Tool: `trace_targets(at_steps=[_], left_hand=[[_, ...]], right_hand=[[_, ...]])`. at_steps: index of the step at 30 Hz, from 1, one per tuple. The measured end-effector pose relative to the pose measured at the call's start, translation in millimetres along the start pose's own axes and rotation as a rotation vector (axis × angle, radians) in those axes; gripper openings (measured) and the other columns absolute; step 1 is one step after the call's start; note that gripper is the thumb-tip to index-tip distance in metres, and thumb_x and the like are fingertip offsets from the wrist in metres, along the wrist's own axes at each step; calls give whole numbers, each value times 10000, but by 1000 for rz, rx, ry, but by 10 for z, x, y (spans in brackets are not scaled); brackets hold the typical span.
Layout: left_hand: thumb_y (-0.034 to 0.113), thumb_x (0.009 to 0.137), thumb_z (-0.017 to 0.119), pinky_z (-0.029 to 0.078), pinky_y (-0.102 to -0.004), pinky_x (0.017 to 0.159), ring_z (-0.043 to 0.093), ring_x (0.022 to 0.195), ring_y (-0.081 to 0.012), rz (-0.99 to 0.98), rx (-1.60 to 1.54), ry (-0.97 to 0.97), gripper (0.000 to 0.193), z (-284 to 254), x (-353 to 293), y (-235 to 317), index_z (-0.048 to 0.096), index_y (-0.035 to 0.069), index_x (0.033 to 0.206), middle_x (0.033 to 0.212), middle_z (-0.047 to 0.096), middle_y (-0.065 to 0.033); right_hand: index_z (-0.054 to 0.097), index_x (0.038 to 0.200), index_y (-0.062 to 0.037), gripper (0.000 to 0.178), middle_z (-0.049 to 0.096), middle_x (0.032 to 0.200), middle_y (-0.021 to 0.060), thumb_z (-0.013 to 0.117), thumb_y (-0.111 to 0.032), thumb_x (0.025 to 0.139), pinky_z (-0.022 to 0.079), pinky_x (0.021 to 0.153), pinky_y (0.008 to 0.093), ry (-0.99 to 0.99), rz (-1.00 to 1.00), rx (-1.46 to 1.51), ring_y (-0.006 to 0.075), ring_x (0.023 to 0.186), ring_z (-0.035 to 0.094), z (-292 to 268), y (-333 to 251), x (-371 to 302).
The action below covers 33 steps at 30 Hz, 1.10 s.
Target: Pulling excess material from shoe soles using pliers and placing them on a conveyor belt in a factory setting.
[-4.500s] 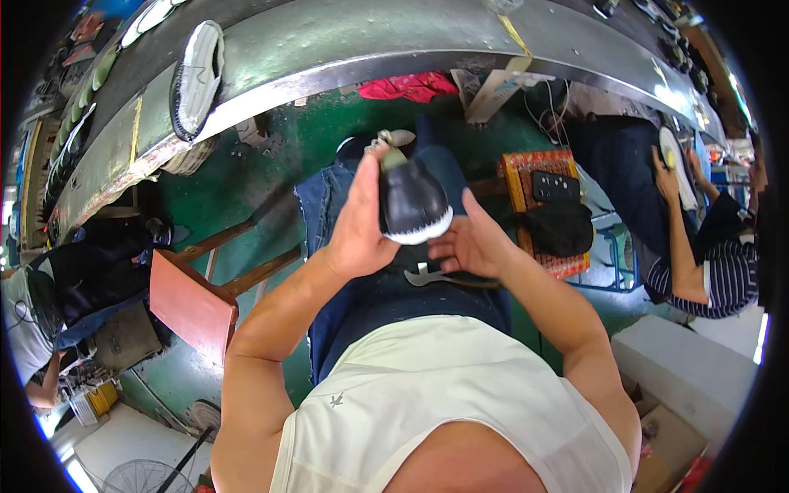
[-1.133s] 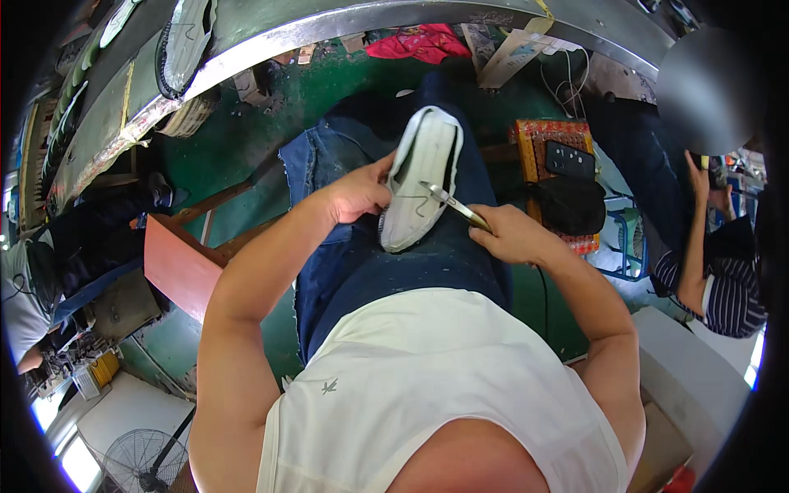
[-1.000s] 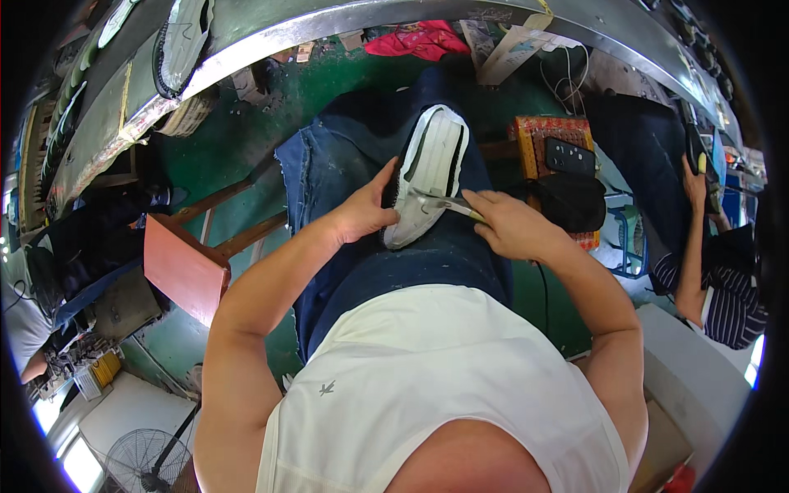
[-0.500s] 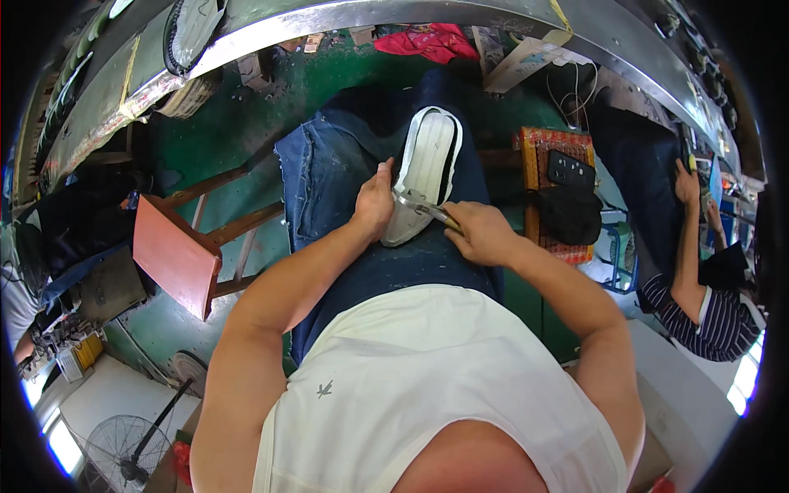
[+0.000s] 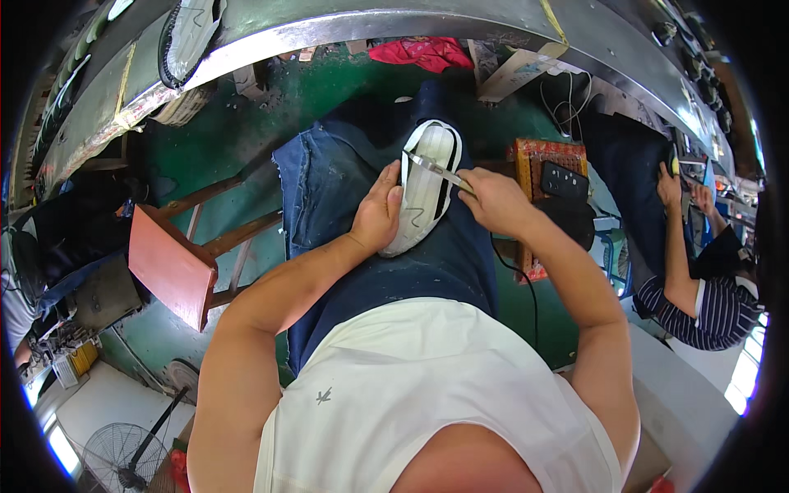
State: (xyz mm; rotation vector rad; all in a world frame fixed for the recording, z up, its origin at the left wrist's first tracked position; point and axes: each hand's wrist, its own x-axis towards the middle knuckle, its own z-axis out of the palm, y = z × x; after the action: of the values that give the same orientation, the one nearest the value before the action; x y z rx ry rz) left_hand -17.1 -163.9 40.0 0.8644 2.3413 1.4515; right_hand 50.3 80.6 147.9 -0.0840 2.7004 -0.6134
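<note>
- A white shoe (image 5: 426,191) with dark trim lies sole-up on the person's lap, on the dark blue jeans (image 5: 345,197).
- The left hand (image 5: 378,215) is closed around the left side of the shoe, with the thumb up on the sole. It keeps the shoe steady.
- The right hand (image 5: 491,200) is closed on a thin metal blade (image 5: 434,168). The blade lies across the sole near the toe end.
- The shoe looks light, easy to hold with one hand. The sole looks like rubber, so it likely bends a bit and does not slip much. The sides by the middle look like a good place to hold it, away from the blade.
- The blade looks stiff and sharp, so fingers should stay off its edge.
- A red box (image 5: 549,172) stands on the green floor by the person's right leg. A black flat thing (image 5: 563,179) lies in it. What else is inside I cannot tell.
- A red wooden stool (image 5: 168,264) stands on the floor to the left.
- Another shoe (image 5: 191,33) sits on the long grey bench (image 5: 345,25) at the top.
- Another person in a striped shirt (image 5: 717,308) sits at the right.
</note>
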Motion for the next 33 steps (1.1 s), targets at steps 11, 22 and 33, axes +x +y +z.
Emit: trace_targets(at_steps=[11,22,33], left_hand=[[230,1041,442,520,-458,993,589,1169,-490,84,263,-457,539,-275,184,300,339,229,1570,1629,154,-270],[318,1015,527,519,-448,985,649,1087,-478,-17,444,-717,614,-436,347,618,311,219,1581,1615,196,-301],[314,977,624,396,-370,1112,525,1331,-385,-359,5,-331,720,-320,-74,189,325,-29,1535,1417,520,-322]], right_hand=[[576,1129,-15,255,651,992,211,628,-174,936,517,783,485,161,205,105,425,909,643,261,114,-481],[581,1026,-2,367,666,936,251,500,-360,1022,495,786,544,123,193,272,473,875,640,299,86,-81],[590,1005,26,441,662,886,282,461,-393,1047,482,806,524,133,300,672,482,901,633,61,-116,-204]])
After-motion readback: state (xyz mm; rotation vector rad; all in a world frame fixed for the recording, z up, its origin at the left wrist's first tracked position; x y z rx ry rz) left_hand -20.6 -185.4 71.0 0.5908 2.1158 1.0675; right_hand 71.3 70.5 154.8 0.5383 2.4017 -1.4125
